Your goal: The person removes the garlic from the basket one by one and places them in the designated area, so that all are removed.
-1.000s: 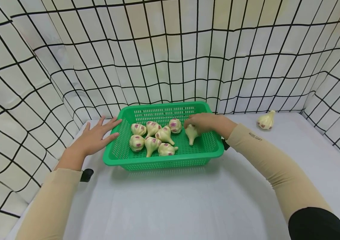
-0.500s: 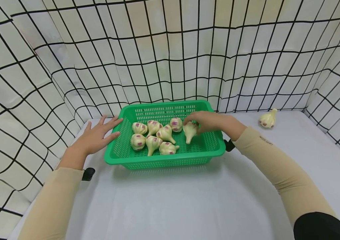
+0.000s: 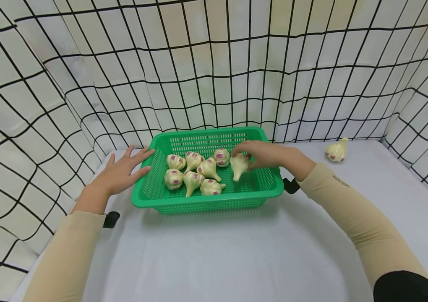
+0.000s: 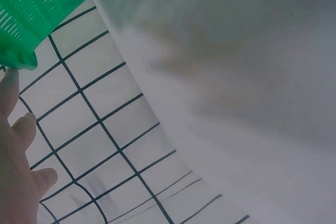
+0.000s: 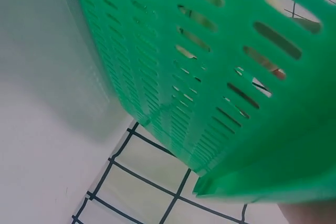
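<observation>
A green perforated plastic basket (image 3: 206,201) stands on the white table near the back net. Inside it, several garlic bulbs (image 3: 193,181) with purple streaks lie grouped to the left and middle. My right hand (image 3: 261,154) reaches over the basket's right end and grips one garlic bulb (image 3: 238,166), its stem pointing toward me. The left hand (image 3: 118,174) has its fingers spread, fingertips at the basket's left rim. In the left wrist view, a finger of that hand (image 4: 18,145) touches the rim's underside. The basket wall (image 5: 157,61) hides most of the right hand's work in the right wrist view.
One more garlic bulb (image 3: 336,150) lies on the table (image 3: 214,256) at the back right, outside the basket. Black netting (image 3: 221,77) over white sheeting rises at the back and along both sides.
My right hand has shifted the gripped garlic bulb slightly left, nearer the others, and its wrist has swung a little to the right. The left hand stays at the rim.
</observation>
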`<state>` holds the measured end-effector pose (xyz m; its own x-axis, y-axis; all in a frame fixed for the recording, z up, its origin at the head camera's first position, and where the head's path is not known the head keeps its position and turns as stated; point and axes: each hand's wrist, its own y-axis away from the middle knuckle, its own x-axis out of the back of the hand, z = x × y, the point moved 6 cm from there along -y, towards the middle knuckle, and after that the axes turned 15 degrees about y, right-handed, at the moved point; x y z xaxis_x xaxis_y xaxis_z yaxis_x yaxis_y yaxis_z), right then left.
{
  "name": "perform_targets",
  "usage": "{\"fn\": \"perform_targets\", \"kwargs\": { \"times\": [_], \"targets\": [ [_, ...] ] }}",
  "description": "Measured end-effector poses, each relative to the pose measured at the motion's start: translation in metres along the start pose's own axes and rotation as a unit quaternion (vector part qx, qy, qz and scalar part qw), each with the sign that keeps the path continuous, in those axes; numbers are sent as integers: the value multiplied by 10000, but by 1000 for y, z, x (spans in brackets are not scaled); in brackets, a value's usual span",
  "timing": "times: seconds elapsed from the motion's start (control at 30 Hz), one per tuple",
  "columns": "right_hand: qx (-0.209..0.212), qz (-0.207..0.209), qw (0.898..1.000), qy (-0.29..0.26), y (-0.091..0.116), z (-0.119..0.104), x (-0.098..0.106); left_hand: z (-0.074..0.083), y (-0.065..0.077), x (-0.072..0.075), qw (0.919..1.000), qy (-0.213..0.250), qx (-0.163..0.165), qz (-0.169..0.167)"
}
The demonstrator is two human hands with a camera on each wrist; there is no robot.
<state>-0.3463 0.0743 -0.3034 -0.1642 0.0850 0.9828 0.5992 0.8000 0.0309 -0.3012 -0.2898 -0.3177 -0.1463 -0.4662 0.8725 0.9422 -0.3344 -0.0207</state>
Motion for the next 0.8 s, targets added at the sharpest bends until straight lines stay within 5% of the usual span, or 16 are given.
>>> {"fn": "perform_targets", "kwargs": {
  "times": [0.43, 0.8],
  "targets": [
    [-34, 619, 9974, 374, 12, 3, 8, 0, 0, 0, 10000, 7, -61, 44],
    [-34, 993, 9950, 68, 21, 3, 14, 0, 0, 0, 10000, 52, -32, 19]
  ]
}}
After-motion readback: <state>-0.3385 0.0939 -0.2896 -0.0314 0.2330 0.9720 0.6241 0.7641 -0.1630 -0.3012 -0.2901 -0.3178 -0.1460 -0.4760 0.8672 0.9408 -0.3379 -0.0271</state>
